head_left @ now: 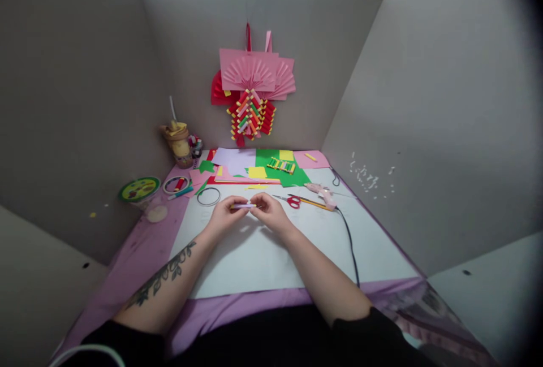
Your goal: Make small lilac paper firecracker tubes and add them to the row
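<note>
Between my two hands, above the white sheet (263, 259), is a small lilac paper roll (242, 206) with yellow at its end. My left hand (227, 212) pinches it at the left, fingers closed. At the other end, the fingers of my right hand (270, 212) close on it too; the fingers partly hide the roll. Just right of my right hand lie red-handled scissors (293, 202) and a yellow pencil (317, 204). A thin wire ring (208, 197) rests left of my left hand.
A pink glue gun (326, 196) with a black cable lies at the right. Behind my hands are coloured paper sheets (235, 159) and a row of small rolls (281, 165). Paper fan decorations (250, 73) hang on the grey back panel. A cup (180, 143) and tape roll (176, 185) stand left.
</note>
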The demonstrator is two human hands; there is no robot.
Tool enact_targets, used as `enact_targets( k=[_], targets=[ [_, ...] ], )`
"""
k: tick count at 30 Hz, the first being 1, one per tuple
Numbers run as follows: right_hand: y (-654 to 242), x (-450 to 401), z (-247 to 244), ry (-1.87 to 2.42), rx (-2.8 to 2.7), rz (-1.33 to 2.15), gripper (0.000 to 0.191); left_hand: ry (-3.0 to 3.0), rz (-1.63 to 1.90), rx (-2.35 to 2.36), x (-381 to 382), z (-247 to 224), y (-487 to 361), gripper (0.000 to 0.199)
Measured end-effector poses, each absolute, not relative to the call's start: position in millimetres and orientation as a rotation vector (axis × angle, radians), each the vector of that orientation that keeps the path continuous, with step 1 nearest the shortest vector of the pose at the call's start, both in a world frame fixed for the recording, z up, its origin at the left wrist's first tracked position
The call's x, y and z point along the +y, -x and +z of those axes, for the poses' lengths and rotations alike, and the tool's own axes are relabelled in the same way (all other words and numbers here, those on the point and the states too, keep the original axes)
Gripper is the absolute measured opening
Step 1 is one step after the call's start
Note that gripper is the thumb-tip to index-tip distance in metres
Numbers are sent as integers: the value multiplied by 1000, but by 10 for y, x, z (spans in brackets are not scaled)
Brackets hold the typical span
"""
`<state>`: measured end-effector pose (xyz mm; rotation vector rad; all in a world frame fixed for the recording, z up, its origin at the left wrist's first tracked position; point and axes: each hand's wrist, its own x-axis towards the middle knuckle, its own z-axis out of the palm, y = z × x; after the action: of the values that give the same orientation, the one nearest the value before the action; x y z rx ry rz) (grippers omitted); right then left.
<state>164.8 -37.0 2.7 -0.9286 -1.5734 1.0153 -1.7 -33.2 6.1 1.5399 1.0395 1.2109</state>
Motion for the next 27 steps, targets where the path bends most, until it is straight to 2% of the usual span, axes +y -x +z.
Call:
enact_targets(
  k=[5, 10, 21, 27],
  targets=[
    [-1603, -392, 18, 969, -1579, 1081, 13, -1377, 1274, 928, -341, 92, -6, 45],
    [-1563, -393, -20, 971, -1602, 1133, 15, -1305, 1283, 881, -308, 86, 2, 42],
    [-1646, -303, -52, 995, -1410, 967, 18, -1111, 1161, 873, -328, 70, -19, 49],
    [-1632, -308, -28, 993, -1289, 1177, 14, -1140, 1117, 871, -328, 41, -15, 48]
  ],
)
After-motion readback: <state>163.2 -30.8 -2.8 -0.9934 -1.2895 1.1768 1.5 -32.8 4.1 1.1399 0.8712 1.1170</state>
